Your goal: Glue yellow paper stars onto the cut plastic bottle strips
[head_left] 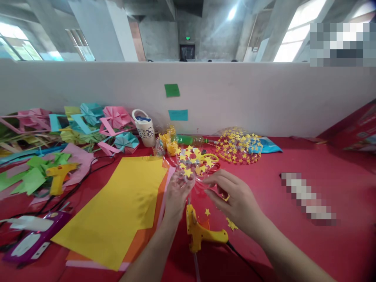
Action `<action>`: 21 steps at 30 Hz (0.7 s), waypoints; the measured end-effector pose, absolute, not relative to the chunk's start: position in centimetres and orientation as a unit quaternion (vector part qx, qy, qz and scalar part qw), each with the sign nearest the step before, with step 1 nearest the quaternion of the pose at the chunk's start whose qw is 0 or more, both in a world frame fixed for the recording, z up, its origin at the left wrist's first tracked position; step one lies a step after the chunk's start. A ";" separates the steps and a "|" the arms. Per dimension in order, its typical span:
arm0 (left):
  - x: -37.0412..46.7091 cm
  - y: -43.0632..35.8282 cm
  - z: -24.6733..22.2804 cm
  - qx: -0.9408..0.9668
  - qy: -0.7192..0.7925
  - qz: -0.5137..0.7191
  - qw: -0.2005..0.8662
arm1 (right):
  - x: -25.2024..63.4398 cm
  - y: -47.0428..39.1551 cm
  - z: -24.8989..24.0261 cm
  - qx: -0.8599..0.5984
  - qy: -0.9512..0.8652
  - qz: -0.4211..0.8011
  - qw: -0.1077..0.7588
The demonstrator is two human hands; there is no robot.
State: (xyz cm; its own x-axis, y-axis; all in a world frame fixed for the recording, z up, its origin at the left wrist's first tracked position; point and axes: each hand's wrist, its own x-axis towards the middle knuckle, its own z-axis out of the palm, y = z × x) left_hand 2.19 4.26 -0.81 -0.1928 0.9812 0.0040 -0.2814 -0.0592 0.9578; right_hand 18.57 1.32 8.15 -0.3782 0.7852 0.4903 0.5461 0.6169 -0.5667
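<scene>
My left hand (pixel 178 194) is closed on the lower edge of a clear plastic piece with yellow stars (pixel 192 160) stuck over it. My right hand (pixel 232 196) is at the right edge of this piece, its thumb and index fingertips slightly apart; no item shows between them. Below both hands lies a yellow glue gun (pixel 194 231) with a clear glue stick coming out of its back. Loose yellow stars (pixel 232 224) are scattered on the red table (pixel 293 250) beside it. Behind the piece, scissors with yellow and red handles (pixel 216 158) are partly hidden.
Yellow paper sheets (pixel 117 207) lie on the left over orange and pink ones. Farther left are a second glue gun (pixel 60 176), a purple power strip (pixel 38 239) and folded paper flowers (pixel 117 117). A star-covered clear dome (pixel 239 145), a green bottle (pixel 183 139) and a white cup (pixel 146 131) stand behind.
</scene>
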 end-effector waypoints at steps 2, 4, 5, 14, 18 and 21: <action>2.2 4.2 -0.7 0.373 0.467 0.622 0.505 | 18.6 1.4 8.1 -0.409 -0.811 0.180 0.379; 2.3 4.1 -0.6 0.372 0.466 0.621 0.509 | 18.6 1.5 8.2 -0.406 -0.807 0.198 0.380; 2.3 4.1 -0.6 0.374 0.462 0.620 0.512 | 18.6 1.5 8.3 -0.404 -0.806 0.203 0.382; 2.3 4.3 -0.6 0.346 0.442 0.631 0.535 | 19.3 1.6 9.2 -0.372 -0.822 0.184 0.391; 2.3 4.2 -0.7 0.348 0.457 0.623 0.531 | 19.0 1.3 8.7 -0.375 -0.815 0.190 0.400; 2.4 4.0 -0.5 0.358 0.453 0.618 0.534 | 18.5 1.2 8.2 -0.407 -0.785 0.193 0.425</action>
